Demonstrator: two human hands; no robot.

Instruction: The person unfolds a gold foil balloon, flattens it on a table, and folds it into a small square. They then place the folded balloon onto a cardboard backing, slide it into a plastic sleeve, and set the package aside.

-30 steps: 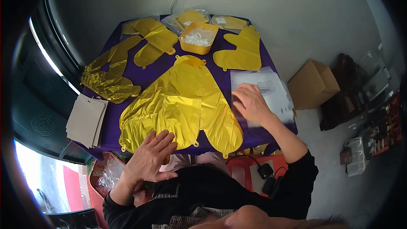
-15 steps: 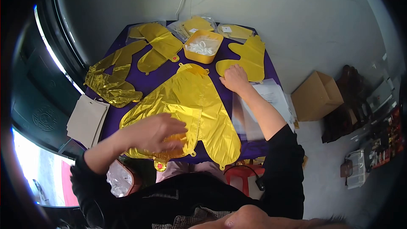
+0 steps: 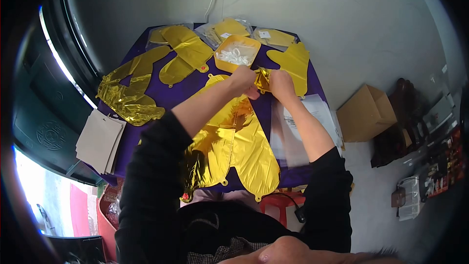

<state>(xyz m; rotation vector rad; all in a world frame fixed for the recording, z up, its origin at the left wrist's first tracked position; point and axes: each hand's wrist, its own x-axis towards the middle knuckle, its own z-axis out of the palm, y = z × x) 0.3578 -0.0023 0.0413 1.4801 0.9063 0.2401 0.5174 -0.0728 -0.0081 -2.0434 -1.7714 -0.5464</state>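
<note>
Several flat gold foil balloons lie on the purple tablecloth. Both hands are at the far right, over one gold foil balloon (image 3: 294, 61); its near-left end is crumpled and raised between them. My right hand (image 3: 282, 84) is closed on that end. My left hand (image 3: 243, 80) is closed against its other side, fingertips partly hidden. Under my left arm spreads a large gold foil balloon (image 3: 254, 151), wrinkled, with small tabs at its edges. A yellow tub (image 3: 237, 56) of white looped pieces stands just beyond my left hand.
More gold foil balloons (image 3: 129, 90) lie at the left, and bagged ones (image 3: 276, 37) along the back. Grey cards (image 3: 101, 139) sit at the left edge, clear plastic sheets (image 3: 303, 127) at the right. A cardboard box (image 3: 366, 113) stands on the floor, right.
My left hand has swung from above the large balloon's near side up to the right-hand balloon. That balloon's near-left end, flat before, is now raised and crumpled between my hands.
</note>
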